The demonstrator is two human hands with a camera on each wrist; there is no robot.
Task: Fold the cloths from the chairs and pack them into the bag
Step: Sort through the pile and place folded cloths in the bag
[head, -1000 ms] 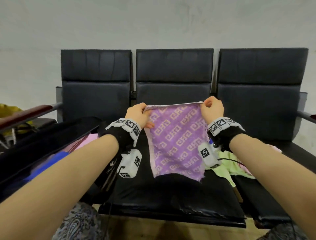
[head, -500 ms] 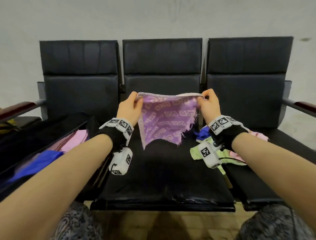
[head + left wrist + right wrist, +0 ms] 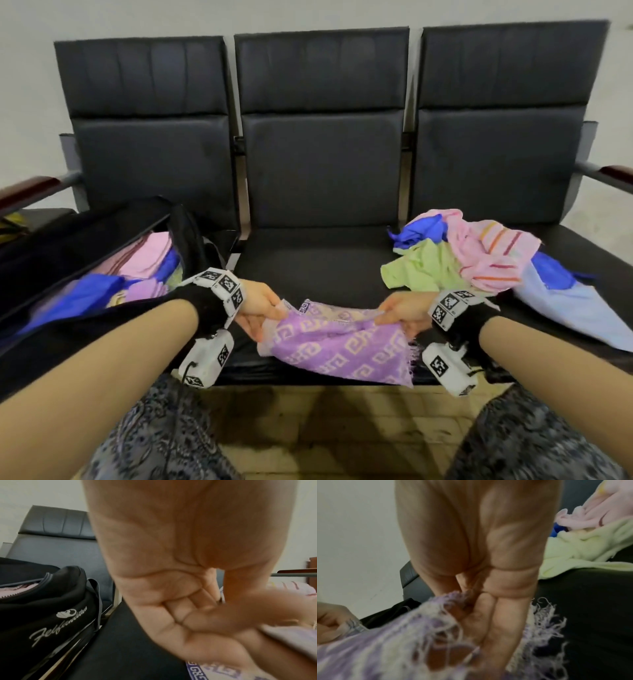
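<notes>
Purple patterned cloth [image 3: 342, 346] on middle chair seat [image 3: 315, 263]; left hand [image 3: 258, 308] and right hand [image 3: 402, 313] pinch opposite top corners, fingers clamped on fabric.

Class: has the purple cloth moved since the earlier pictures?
Yes. The purple cloth has come down from in front of the middle chair's backrest onto its seat.

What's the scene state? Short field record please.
held: purple patterned cloth, on middle chair seat
left hand: pinches cloth's left edge
right hand: pinches cloth's right edge
bag: open on left seat, cloths inside
unfolded pile: right seat; green, pink striped, blue cloths
</notes>
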